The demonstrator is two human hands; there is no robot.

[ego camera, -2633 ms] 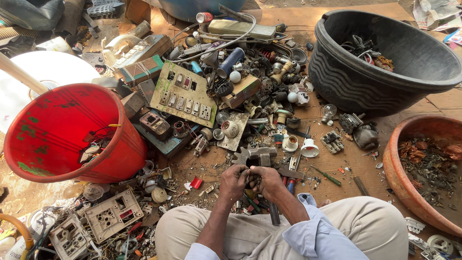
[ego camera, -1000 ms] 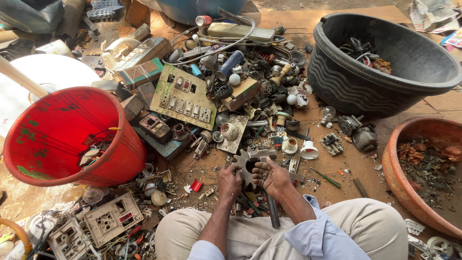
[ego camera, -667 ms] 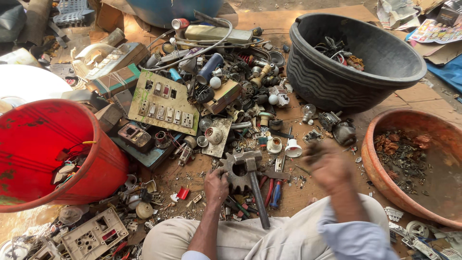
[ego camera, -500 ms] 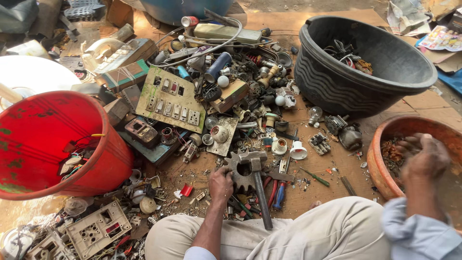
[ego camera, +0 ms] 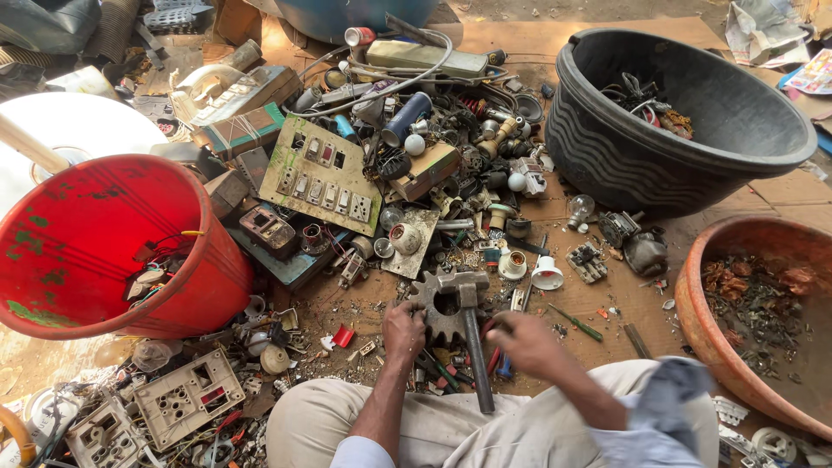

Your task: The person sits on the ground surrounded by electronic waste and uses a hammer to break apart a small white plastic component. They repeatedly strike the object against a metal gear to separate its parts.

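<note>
On the ground just ahead of our knees lies a gear (ego camera: 440, 305), a toothed steel wheel with a round hole, flat on the dirt amid scrap. Our left hand (ego camera: 404, 330) rests on its near-left edge, fingers curled down over the teeth and touching it; we cannot tell whether they truly clamp it. A hammer (ego camera: 469, 325) lies across the gear, its head on the wheel's top rim and its handle running back toward us between both hands. Our right hand (ego camera: 527, 342) hovers just right of the handle, blurred, fingers loosely bent and holding nothing we can make out.

Just beyond the gear we see a white lamp holder (ego camera: 546, 275) and small sockets, then a beige switch plate (ego camera: 325, 173) leaning in the heap of wires and plugs. To our left stands a red bucket (ego camera: 186, 260) with scraps inside. Far right sits a black tub (ego camera: 641, 165) holding some wire, and nearer on the right a brown basin (ego camera: 706, 321) of rusty bits. Pale socket boards (ego camera: 186, 399) lie by our left knee.
</note>
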